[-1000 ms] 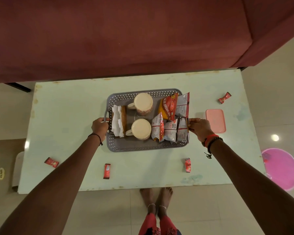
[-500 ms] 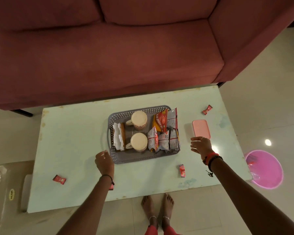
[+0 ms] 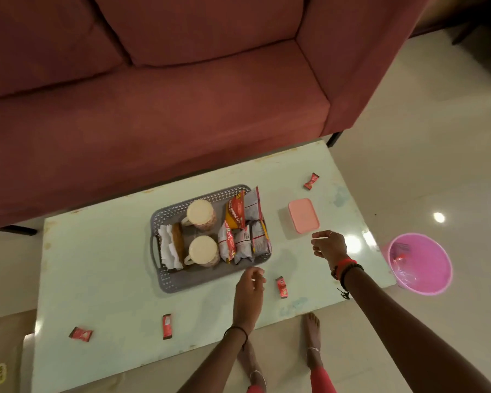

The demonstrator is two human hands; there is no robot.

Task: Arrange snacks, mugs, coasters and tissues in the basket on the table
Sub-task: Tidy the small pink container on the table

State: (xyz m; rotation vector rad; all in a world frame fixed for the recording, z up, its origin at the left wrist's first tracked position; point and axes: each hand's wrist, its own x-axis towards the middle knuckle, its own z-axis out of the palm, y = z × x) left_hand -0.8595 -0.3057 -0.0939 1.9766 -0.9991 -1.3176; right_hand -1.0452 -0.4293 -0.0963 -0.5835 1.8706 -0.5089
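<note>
1. Nearest the bottom of the frame, two small red wrappers (image 3: 167, 326) lie on the worktop (image 3: 102, 279) at lower left, well apart from both hands.
2. The left hand (image 3: 250, 285) hovers loosely open and empty, just below the basket's lower right corner.
3. A red candy (image 3: 281, 287) lies just right of the left hand, its long axis running roughly up-down in the frame; the left hand is the nearer one.
4. The right hand (image 3: 330, 245), half open and empty, hangs right of the basket and just below the pink lid (image 3: 303, 219).
5. The grey basket (image 3: 199, 276) sits mid-frame, holding tissues (image 3: 166, 248), two mugs (image 3: 200, 212) and snack packets (image 3: 244, 236).
</note>
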